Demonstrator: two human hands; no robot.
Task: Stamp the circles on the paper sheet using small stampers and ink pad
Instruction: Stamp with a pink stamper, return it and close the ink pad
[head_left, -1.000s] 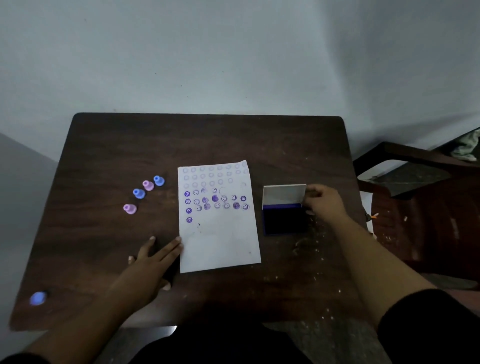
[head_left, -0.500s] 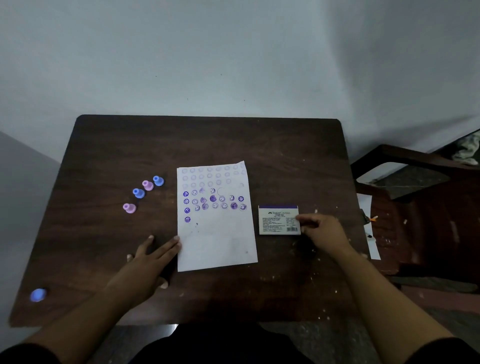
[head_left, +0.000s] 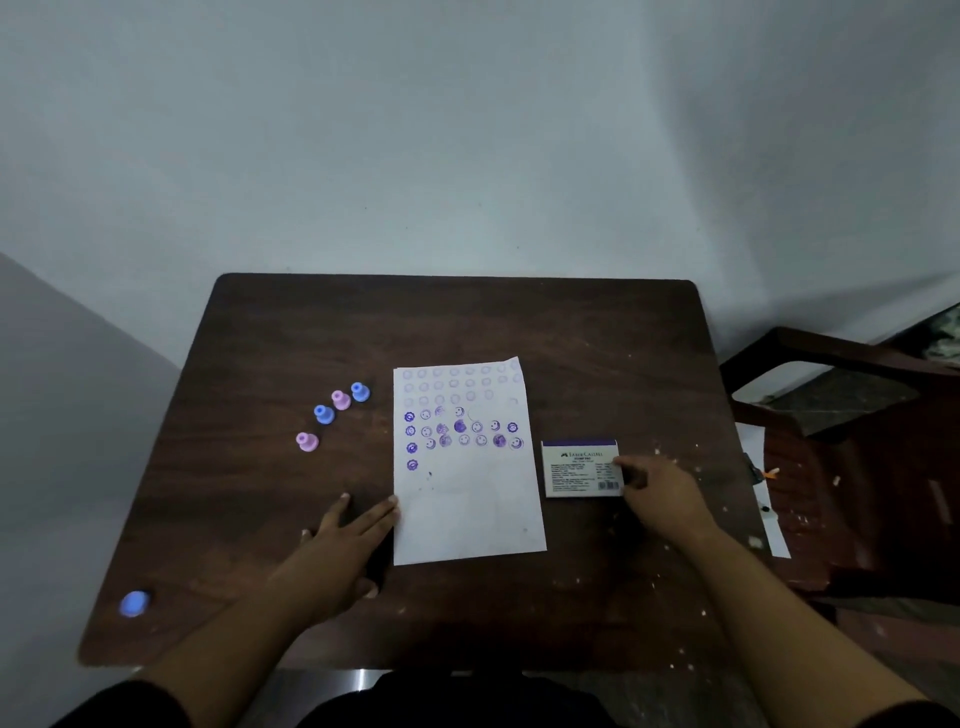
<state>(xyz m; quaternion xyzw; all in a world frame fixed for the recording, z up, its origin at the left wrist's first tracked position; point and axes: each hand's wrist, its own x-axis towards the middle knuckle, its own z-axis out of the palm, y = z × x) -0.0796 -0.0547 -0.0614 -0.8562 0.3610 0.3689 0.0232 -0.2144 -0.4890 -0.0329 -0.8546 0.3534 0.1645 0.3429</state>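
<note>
A white paper sheet (head_left: 467, 514) lies in the middle of the dark wooden table (head_left: 467, 322). Its upper half holds rows of circles, many of them stamped in purple. The ink pad (head_left: 579, 470) lies closed just right of the sheet, label side up. My right hand (head_left: 660, 493) pinches its right edge with thumb and forefinger. My left hand (head_left: 337, 545) lies flat on the table, fingers apart, fingertips at the sheet's left edge. Left of the sheet stand a pink stamper (head_left: 306, 441), a blue stamper (head_left: 323, 414), a second pink stamper (head_left: 340, 399) and a second blue stamper (head_left: 360, 392).
Another blue stamper (head_left: 135, 604) sits at the table's near left corner. A dark wooden chair (head_left: 857, 415) stands close to the table's right side. A pale wall rises behind the table. White specks dot the near right tabletop.
The ink pad's lid, upright a second ago, is now shut flat. My right hand came down with it and stays at its right edge. The left hand has not moved.
</note>
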